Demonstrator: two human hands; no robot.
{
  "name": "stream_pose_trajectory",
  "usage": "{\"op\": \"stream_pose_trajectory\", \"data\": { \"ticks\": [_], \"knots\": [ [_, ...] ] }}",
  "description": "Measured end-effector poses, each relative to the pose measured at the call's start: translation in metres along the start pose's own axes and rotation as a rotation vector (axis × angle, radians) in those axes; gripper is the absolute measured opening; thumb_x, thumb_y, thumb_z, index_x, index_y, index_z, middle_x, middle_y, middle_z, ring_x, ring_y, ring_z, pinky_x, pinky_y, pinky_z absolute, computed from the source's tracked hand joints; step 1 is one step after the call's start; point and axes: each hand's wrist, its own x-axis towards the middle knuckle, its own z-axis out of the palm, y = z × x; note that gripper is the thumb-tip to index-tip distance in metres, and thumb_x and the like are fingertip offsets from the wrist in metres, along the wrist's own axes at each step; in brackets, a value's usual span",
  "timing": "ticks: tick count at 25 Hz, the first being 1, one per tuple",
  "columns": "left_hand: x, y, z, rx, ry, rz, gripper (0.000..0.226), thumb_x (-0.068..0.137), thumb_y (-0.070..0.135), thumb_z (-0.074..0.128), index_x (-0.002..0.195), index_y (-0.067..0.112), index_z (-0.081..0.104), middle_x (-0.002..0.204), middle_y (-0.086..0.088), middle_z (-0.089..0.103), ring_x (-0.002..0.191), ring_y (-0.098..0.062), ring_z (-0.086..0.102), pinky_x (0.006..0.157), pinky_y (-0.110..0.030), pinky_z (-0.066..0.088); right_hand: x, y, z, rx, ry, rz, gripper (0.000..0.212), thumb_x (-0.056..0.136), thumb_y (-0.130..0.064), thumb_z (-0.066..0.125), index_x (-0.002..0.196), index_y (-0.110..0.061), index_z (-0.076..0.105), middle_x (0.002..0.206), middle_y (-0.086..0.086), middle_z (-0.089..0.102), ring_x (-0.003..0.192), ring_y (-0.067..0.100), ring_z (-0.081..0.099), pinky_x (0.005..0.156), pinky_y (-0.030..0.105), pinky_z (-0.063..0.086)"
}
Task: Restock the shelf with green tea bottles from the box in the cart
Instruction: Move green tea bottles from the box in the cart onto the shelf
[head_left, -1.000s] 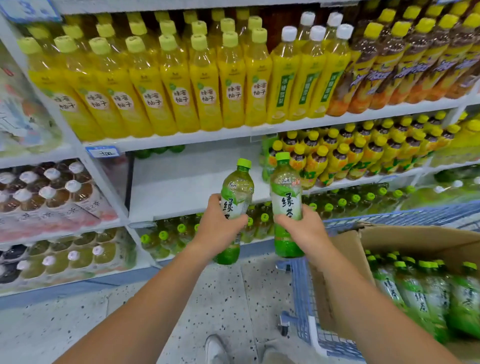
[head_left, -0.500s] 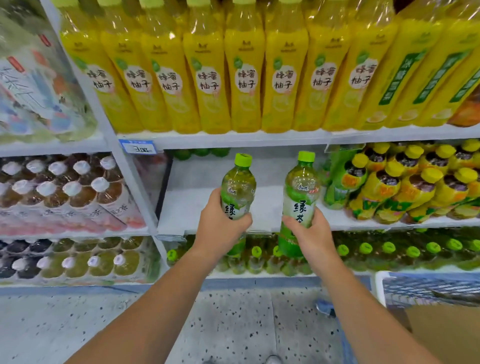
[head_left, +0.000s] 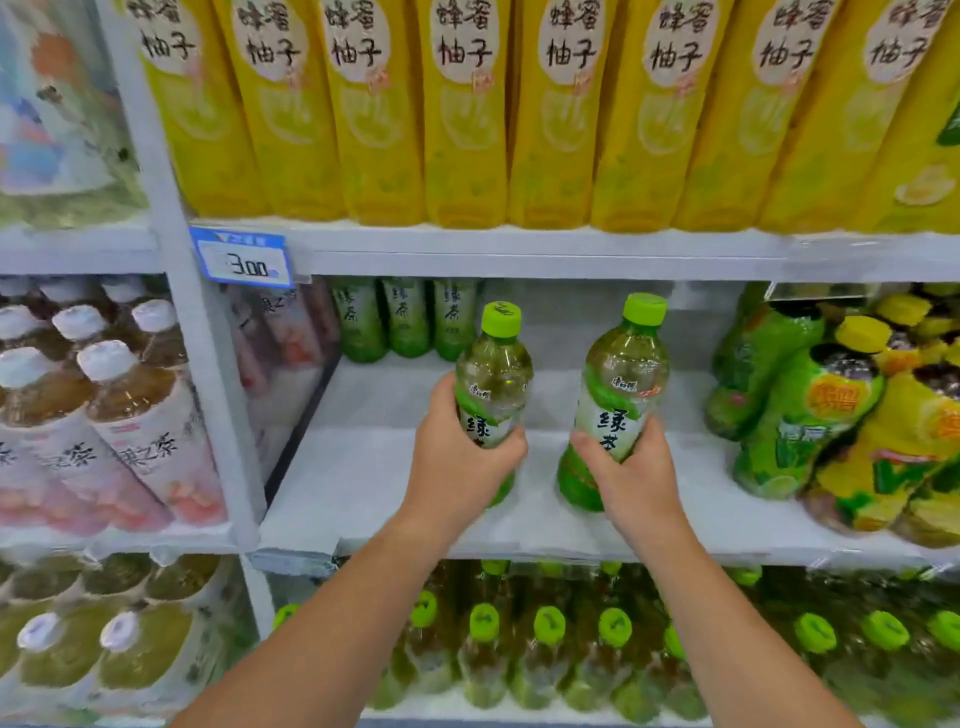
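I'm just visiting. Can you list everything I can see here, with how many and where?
Held green tea bottles: two, green-capped, over middle shelf.
Back green tea bottles: three, green, rear left of that shelf.
Yellow bottles: a row, top shelf.
Yellow-capped bottles: several, green and yellow, right.
Price tag: one, blue, reads 3.00.
White-capped bottles: several, left bay.
Lower green-capped bottles: many, shelf below.
Left hand: holds one bottle.
Right hand: holds the other.

The left green tea bottle (head_left: 493, 374) and right green tea bottle (head_left: 623, 384), green-capped, hang near-upright mid-frame over the white shelf (head_left: 363, 467).
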Motion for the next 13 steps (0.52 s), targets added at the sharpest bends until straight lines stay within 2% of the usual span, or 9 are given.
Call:
{"op": "stream_pose_trajectory", "data": {
  "ticks": [7,10,13],
  "knots": [
    [0.013,-0.027,0.009,-0.086,0.030,0.181,0.052,0.077,0.006,0.079,0.114,0.031,0.055,0.095,0.018,0.066,0.085,0.012,0.062,0.068,-0.003,0.046,0.008,0.024,0.009,-0.019,-0.032,-0.179,0.034,0.085,-0.022,0.077,0.101,-0.036,0.051,0.101,-0.017,0.065,0.092,-0.005,0.061,0.071,0.015,0.046],
    [0.015,-0.032,0.007,-0.102,0.002,0.207,0.051,0.078,0.010,0.080,0.116,0.032,0.055,0.098,0.019,0.066,0.085,0.016,0.061,0.067,-0.002,0.045,0.006,0.023,0.006,-0.063,-0.068,-0.215,0.039,0.085,-0.024,0.078,0.111,-0.034,0.049,0.101,-0.019,0.062,0.090,-0.008,0.058,0.069,0.012,0.044],
    [0.016,-0.034,0.001,-0.101,-0.050,0.213,0.051,0.078,0.015,0.081,0.116,0.034,0.054,0.101,0.019,0.066,0.088,0.016,0.061,0.066,-0.004,0.047,0.003,0.021,0.005,-0.073,-0.094,-0.224,0.046,0.085,-0.025,0.077,0.120,-0.030,0.049,0.104,-0.021,0.061,0.092,-0.009,0.056,0.074,0.013,0.048]
  ]
}}
